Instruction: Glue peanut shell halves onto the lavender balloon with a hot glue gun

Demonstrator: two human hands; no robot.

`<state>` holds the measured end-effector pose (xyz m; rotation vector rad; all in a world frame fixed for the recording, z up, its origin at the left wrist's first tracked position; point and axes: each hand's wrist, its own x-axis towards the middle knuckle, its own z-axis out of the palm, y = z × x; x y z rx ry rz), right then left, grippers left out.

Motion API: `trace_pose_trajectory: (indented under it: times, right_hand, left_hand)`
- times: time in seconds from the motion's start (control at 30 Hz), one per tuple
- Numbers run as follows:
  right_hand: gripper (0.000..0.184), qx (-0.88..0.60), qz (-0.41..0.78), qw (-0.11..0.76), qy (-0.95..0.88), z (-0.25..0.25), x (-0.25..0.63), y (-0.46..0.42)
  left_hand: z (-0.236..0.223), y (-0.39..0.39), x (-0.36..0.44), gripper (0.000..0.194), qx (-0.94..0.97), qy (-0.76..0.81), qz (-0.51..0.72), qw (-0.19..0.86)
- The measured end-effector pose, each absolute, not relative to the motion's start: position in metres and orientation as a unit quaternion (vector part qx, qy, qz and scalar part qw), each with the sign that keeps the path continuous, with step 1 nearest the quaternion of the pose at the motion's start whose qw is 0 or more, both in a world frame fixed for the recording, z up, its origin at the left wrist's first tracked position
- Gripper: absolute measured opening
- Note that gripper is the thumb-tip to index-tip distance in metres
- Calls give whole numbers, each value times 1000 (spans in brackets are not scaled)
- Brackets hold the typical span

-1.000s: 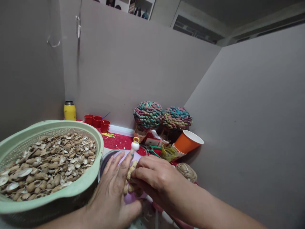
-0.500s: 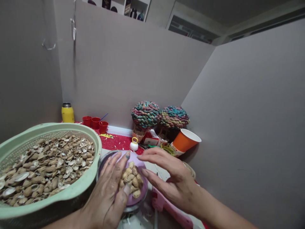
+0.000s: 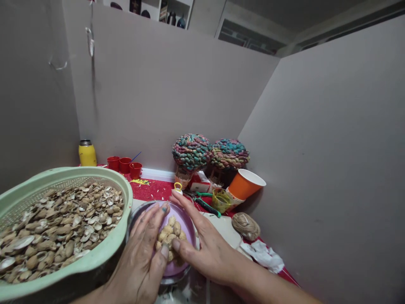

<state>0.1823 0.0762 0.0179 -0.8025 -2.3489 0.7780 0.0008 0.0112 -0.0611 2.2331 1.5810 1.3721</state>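
In front of me, a cluster of peanut shells (image 3: 171, 230) sits on a smooth purple surface (image 3: 187, 223) within a round metal bowl (image 3: 179, 277). I cannot tell whether the purple surface is a balloon or a dish. My left hand (image 3: 139, 255) lies along the left side of it, fingers stretched out, thumb at the shells' lower left. From the right, my right hand (image 3: 210, 251) reaches over with straight fingers at the purple edge and its thumb tip on the shells. Both hands are open, and they partly hide the purple surface and the bowl.
A green colander (image 3: 126, 211) full of peanut shells stands left. Behind are red cups (image 3: 125, 165), a yellow bottle (image 3: 87, 154), two multicoloured knobbly balls (image 3: 192, 152), an orange paper bucket (image 3: 242, 185), green-handled pliers (image 3: 210, 207) and a twine ball (image 3: 246, 226).
My right hand has moved left and onto the shells, its thumb now touching them. The pink tool by my right hand is out of sight; the twine ball and white tissue now show more fully.
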Motion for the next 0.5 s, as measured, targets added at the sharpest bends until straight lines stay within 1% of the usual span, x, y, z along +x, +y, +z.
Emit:
trace_pose_trajectory:
  times: [0.23, 0.5]
  right_hand:
    - [80, -303, 280, 277, -868, 17, 177, 76]
    - [77, -303, 275, 286, -866, 12, 176, 75]
  left_hand:
    - [-53, 8, 3, 63, 726, 538, 425, 50]
    - [-48, 9, 7, 64, 716, 537, 445, 37]
